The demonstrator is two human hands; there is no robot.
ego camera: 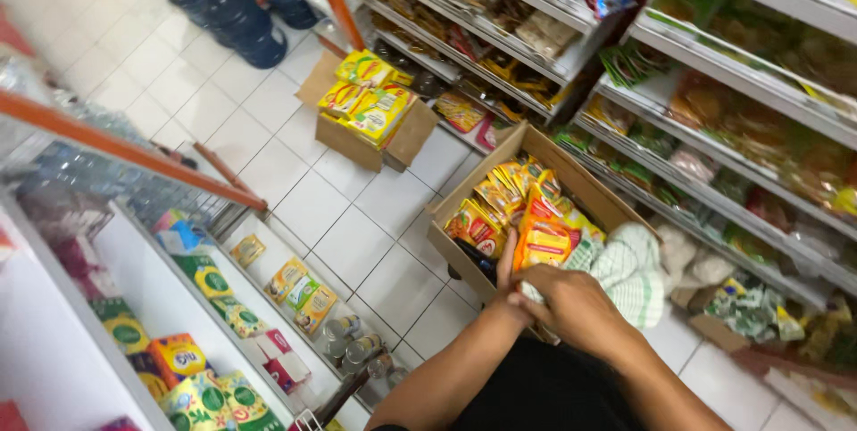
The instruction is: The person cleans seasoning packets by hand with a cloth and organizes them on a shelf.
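1. The orange packet (pixel 542 239) stands upright at the near end of the box (pixel 571 177), just above both hands, among yellow packets (pixel 500 194) that fill the box.
2. The right hand (pixel 571 306) curls its fingers closed around the packet's lower edge, its knuckles turned up toward the camera.
3. The left hand (pixel 509 275) lies mostly hidden under the right one; one finger points up along the packet's left side and touches it. Its grip cannot be told.
4. Both forearms rise from the bottom edge and meet at the box's near corner.
5. A checked cloth (pixel 625 270) lies just right of the hands, against the box's right wall.
6. The box sits on the tiled floor (pixel 339 217) beside the shelves (pixel 714 128).
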